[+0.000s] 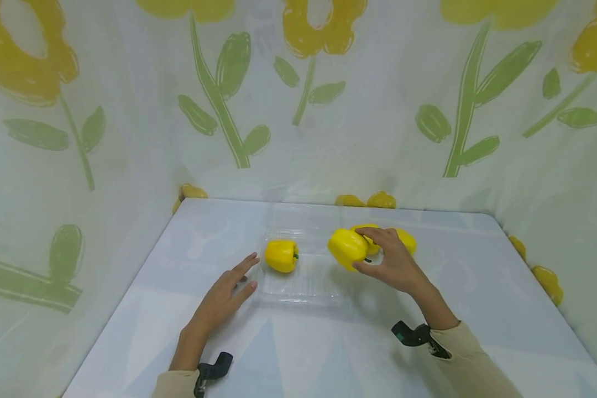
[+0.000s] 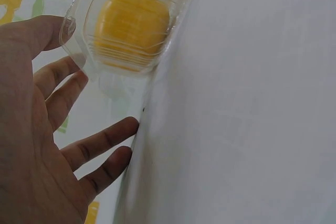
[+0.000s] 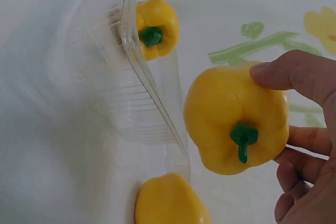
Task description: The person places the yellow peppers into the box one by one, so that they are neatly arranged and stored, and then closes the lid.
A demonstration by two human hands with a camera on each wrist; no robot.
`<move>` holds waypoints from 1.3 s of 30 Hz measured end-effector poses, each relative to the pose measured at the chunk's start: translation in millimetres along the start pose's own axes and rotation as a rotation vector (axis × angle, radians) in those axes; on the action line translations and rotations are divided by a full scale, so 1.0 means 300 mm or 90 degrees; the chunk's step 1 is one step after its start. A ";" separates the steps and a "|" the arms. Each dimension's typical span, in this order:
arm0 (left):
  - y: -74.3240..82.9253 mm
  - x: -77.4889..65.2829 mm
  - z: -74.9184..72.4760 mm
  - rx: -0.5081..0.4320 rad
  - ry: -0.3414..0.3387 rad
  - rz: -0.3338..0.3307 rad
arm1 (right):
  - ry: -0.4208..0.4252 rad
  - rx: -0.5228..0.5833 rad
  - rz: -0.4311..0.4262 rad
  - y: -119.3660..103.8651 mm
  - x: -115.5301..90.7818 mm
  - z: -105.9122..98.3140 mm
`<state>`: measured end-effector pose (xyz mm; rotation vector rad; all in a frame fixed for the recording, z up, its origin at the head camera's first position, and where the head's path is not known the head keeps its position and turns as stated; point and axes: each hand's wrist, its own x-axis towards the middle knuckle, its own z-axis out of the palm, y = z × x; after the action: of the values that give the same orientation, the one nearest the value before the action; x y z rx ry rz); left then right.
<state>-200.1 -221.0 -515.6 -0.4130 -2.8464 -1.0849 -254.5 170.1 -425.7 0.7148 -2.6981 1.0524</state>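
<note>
My right hand [image 1: 395, 265] grips a yellow bell pepper [image 1: 345, 249] between thumb and fingers, above the right side of a clear plastic container [image 1: 318, 283]. In the right wrist view the green stem of this held pepper [image 3: 215, 119] points toward the camera. Another yellow bell pepper [image 1: 280, 256] lies in the left part of the container, its stem to the right. Beside the container's left edge is my left hand [image 1: 223, 296], fingers spread. The left wrist view has its thumb and two fingertips right at the container's rim [image 2: 68, 27].
Two more yellow bell peppers, one close behind the held one [image 1: 373, 246] and one farther right [image 1: 407, 241], are partly hidden by my right hand. The white table [image 1: 179, 265] meets a flower-printed curtain [image 1: 353, 138] at the back and sides.
</note>
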 end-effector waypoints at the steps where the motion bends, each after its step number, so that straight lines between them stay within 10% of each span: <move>1: -0.001 -0.002 0.000 0.001 0.000 -0.002 | -0.003 0.002 -0.001 -0.003 0.005 0.003; 39: 0.006 0.002 -0.001 -0.007 0.000 -0.009 | -0.135 -0.038 -0.048 -0.027 0.128 0.087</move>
<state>-200.2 -219.8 -514.2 -0.3953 -2.8491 -1.1031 -283.5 132.8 -428.3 0.9601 -2.8379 0.9227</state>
